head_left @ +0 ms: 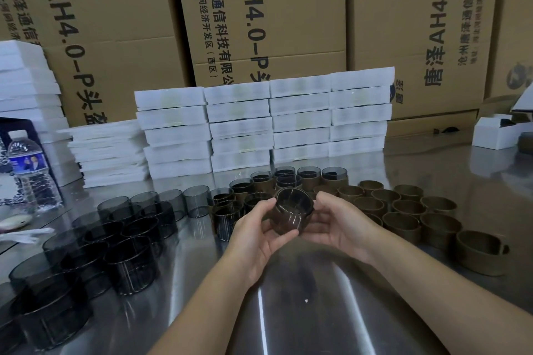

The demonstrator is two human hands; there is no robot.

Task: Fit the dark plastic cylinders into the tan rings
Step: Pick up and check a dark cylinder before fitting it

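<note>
- The fingers [284, 235] of the left hand [259, 236] and right hand [337, 228] curl round one cylinder [292, 200] seated in a ring [288, 220], with the thumbs at its upper rim.
- The held pair is clear of the worktop [317, 297], tilted with its mouth toward the camera.
- On the left stand loose cylinders [127, 242]; on the right, loose rings [403, 210].
- Just behind the hands stand fitted pairs [308, 177].
- At the rear are stacked white boxes [259, 124] and cartons [274, 8].
</note>
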